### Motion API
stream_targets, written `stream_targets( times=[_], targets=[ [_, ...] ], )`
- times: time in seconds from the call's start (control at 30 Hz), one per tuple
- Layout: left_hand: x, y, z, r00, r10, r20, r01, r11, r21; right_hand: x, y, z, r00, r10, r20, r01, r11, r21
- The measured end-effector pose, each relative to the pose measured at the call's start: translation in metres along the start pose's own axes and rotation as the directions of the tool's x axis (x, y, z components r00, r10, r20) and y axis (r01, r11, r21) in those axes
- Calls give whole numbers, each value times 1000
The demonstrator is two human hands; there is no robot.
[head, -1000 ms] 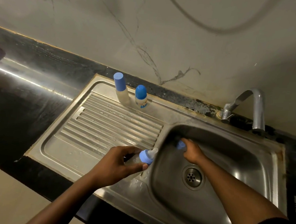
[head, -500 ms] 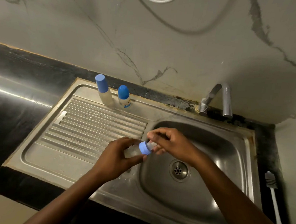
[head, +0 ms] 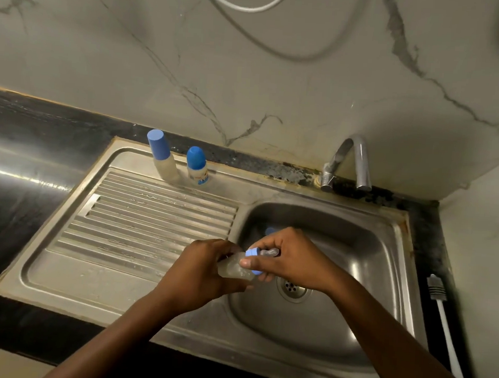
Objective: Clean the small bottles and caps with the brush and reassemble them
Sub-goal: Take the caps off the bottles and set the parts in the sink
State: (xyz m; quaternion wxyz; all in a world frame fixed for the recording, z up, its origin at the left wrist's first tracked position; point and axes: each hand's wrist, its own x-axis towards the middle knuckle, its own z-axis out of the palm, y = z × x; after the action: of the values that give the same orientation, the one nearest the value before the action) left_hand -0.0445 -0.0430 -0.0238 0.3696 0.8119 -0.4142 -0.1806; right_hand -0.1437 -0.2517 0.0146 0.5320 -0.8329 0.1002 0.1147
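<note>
My left hand (head: 198, 269) grips a small clear bottle (head: 232, 266) lying sideways over the sink's left rim. My right hand (head: 290, 258) pinches the bottle's blue collar (head: 252, 252) and the clear teat beside it. A blue cap (head: 270, 230) lies in the basin just behind my right hand, mostly hidden. Two more small bottles stand at the back of the drainboard: a taller one with a blue cap (head: 161, 156) and a shorter one with a rounded blue cap (head: 197, 166). A white-handled brush (head: 445, 320) lies on the dark counter at the right.
The steel sink (head: 383, 286) has a drain (head: 293, 288) in its floor and a ribbed drainboard (head: 139, 225) on the left. A curved tap (head: 353, 163) stands at the back right. Marble wall behind, with a white hose looping above.
My right hand came up out of the basin to the bottle's blue collar and now pinches it. The view shifted right, bringing the brush into sight.
</note>
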Motion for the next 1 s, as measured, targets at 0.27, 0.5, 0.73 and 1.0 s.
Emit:
stream_targets(
  times=[0.27, 0.5, 0.73, 1.0],
  targets=[
    [-8, 3, 5, 975, -94, 201, 174, 887, -428, -24, -2, -18, 972, -156, 177, 163, 986, -28],
    [-9, 5, 16, 971, -96, 220, 186, 880, -438, -36, 3, -26, 957, -179, 231, 197, 979, -59],
    [-4, 6, 24, 979, -72, 192, 140, 919, -369, -39, -1, -22, 994, 104, 45, -92, 971, -221],
    [7, 4, 38, 973, -132, 189, 185, 936, -300, -40, 24, -26, 996, -1, 90, 23, 969, -248]
  ],
)
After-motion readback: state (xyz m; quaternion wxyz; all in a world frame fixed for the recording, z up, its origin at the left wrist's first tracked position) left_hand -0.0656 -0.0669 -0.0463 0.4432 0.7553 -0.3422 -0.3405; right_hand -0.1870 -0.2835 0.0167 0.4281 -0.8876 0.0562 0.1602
